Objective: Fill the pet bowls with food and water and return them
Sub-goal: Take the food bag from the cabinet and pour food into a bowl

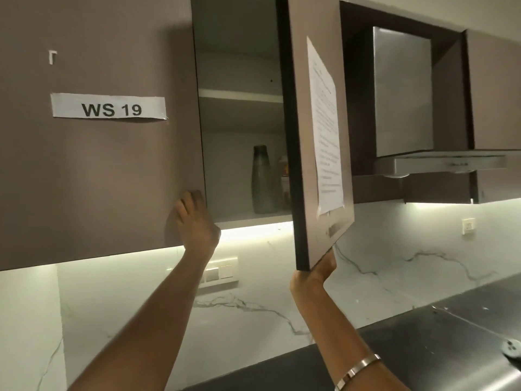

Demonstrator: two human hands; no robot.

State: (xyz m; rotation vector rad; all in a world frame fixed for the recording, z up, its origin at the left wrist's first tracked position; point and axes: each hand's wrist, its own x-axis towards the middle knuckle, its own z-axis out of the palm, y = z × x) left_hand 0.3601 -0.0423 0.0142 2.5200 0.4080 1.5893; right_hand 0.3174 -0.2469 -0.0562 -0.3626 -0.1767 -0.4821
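An upper wall cabinet stands open in front of me. On its lower shelf stands a dark grey bottle (262,180), with an orange-labelled package (284,167) partly hidden behind the door edge. My right hand (318,270) grips the bottom corner of the right cabinet door (315,153), which is swung out and carries a taped printed sheet (325,128). My left hand (196,221) rests its fingers on the lower inner corner of the left cabinet door (98,165), which is labelled "WS 19". No pet bowls are in view.
A steel range hood (423,162) hangs to the right. Below runs a marble backsplash (253,320) with a switch panel (222,270) and a dark countertop (423,348) with a hob. The cabinet's upper shelf (239,95) shows nothing on it.
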